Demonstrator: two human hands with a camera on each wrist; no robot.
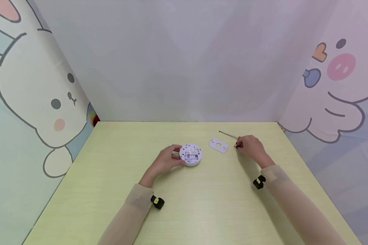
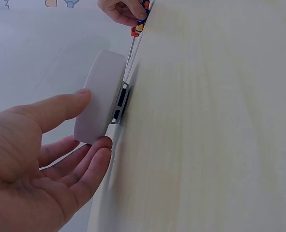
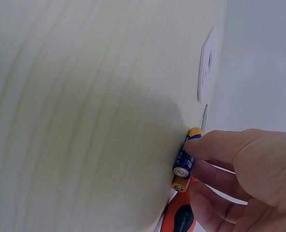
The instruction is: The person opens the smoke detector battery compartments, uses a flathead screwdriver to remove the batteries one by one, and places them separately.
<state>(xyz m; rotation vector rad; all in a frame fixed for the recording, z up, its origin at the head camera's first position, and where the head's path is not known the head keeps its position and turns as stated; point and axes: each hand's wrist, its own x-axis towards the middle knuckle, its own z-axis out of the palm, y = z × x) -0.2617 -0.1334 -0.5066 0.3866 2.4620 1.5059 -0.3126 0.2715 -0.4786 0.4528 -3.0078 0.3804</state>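
Observation:
A round white device [image 1: 190, 154] with an uncovered battery compartment lies on the table, compartment side up. My left hand [image 1: 167, 159] holds its left rim between thumb and fingers; in the left wrist view the device [image 2: 100, 96] shows edge-on. Over to the right, my right hand [image 1: 250, 147] pinches a blue-and-yellow battery [image 3: 185, 157] with thumb and fingers. A second battery [image 3: 180, 184] sits right beside it, mostly hidden. Close under these fingers lies a screwdriver [image 1: 228, 134] with an orange-and-black handle [image 3: 179, 215], partly covered by the hand.
A flat white plate [image 1: 218, 145] with a central hole lies between the device and my right hand. The pale wooden table [image 1: 184, 204] meets a plain cloth backdrop [image 1: 184, 61] at its far edge. Cartoon-printed cloths hang on both sides.

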